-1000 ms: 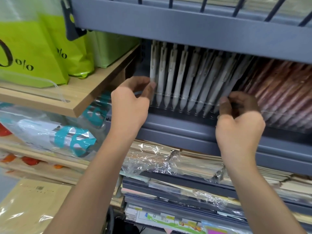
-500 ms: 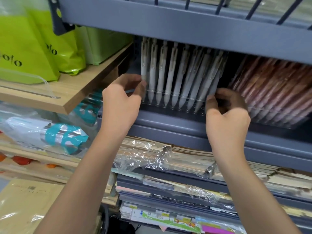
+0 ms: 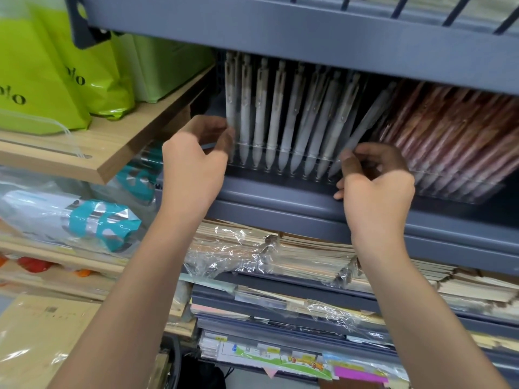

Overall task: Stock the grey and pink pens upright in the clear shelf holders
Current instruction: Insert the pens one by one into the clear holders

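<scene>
Since half a second ago the grey pens (image 3: 280, 113) have closed up: most of the row now stands near upright where it leaned to the right, and one leaning grey pen (image 3: 370, 116) is left tilted across the gap toward the pink pens (image 3: 449, 141). Both hands sit about where they were. The grey row stands tips-down in the clear holder (image 3: 286, 170) at centre frame on the grey shelf (image 3: 280, 197). The pink ones fill the next holder at centre right, all slanted. The left hand (image 3: 193, 167) pinches the left end of the row, thumb in front of the leftmost pen; whether the holder wall is also in the pinch I cannot tell. The right hand (image 3: 376, 189) has its fingertips closed on the lower end of the leaning pen. The hands are well apart, one at each end of the row. Handling judgement: the pens are light, stiff and smooth-barrelled, so likely to slide or fan over if nudged. The best hold is probably low on the barrel near the tip, then swing the top upright against its neighbours.
</scene>
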Demonstrator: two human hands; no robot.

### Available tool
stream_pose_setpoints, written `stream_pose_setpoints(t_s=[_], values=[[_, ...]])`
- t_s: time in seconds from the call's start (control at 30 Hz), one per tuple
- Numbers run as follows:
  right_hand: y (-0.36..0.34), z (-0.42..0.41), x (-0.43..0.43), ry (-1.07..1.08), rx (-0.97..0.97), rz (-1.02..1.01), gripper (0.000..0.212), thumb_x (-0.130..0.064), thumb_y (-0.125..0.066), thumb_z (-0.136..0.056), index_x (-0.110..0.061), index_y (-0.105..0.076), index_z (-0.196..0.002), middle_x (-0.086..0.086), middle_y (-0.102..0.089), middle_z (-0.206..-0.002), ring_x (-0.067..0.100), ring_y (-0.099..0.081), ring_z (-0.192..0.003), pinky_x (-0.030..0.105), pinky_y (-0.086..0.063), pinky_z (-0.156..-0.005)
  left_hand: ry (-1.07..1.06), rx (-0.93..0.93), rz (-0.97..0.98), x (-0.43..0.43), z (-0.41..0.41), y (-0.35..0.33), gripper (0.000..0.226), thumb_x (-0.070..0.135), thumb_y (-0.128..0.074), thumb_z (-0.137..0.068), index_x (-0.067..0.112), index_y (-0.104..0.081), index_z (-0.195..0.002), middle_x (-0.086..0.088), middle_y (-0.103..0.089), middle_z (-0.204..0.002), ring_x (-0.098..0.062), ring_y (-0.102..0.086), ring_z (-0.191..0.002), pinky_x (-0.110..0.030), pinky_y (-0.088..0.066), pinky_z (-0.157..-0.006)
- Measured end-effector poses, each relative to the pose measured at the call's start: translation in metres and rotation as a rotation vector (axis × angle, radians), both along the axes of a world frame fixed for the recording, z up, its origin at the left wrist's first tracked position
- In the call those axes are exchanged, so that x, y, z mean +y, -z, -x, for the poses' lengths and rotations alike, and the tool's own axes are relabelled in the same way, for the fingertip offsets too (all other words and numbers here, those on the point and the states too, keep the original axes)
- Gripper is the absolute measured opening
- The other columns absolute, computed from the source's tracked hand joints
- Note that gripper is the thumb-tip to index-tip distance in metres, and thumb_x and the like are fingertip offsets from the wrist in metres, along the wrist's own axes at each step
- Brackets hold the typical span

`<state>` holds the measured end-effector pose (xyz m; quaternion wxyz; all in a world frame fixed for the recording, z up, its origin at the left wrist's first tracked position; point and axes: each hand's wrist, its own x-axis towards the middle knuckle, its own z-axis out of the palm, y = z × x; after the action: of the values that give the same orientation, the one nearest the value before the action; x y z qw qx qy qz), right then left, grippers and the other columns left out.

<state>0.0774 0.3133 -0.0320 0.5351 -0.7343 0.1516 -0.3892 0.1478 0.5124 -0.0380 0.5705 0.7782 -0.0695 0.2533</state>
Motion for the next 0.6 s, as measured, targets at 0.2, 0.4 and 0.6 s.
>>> stream_pose_setpoints(t_s=[0.2,0.4,0.6], values=[[-0.0004,-0.0003,-0.0011,-0.013,0.015,0.061,0.016,-0.023,-0.065,-0.087,-0.037,-0.059,-0.084,-0.004,-0.068,-0.083,0.03,-0.066,-0.072,0.049,-0.056,-0.068,-0.009,-0.008,-0.022,-0.0006,0.0008,0.0003,0.011,0.023,-0.067,-0.094,0.02,-0.07,-0.105,0.007,-0.071,-0.092,-0.007,-0.067,-0.09,-0.023,-0.053,-0.084],[-0.0015,-0.0035,-0.0048,-0.036,0.016,0.1,0.012,-0.024,-0.064,-0.087,-0.035,-0.06,-0.084,-0.005,-0.067,-0.079,0.026,-0.065,-0.067,0.049,-0.057,-0.06,-0.004,-0.018,-0.022,-0.0007,0.0007,-0.0005,0.009,0.023,-0.067,-0.094,0.022,-0.068,-0.103,0.009,-0.07,-0.09,-0.006,-0.066,-0.089,-0.024,-0.053,-0.084],[-0.0005,-0.0072,-0.0084,-0.03,0.01,0.169,0.004,-0.024,-0.064,-0.086,-0.025,-0.061,-0.09,0.004,-0.068,-0.084,0.029,-0.066,-0.074,0.049,-0.056,-0.071,-0.004,-0.032,-0.031,-0.0008,0.0008,0.0002,0.011,0.022,-0.067,-0.094,0.02,-0.07,-0.105,0.01,-0.069,-0.09,0.0,-0.066,-0.085,-0.023,-0.053,-0.083]])
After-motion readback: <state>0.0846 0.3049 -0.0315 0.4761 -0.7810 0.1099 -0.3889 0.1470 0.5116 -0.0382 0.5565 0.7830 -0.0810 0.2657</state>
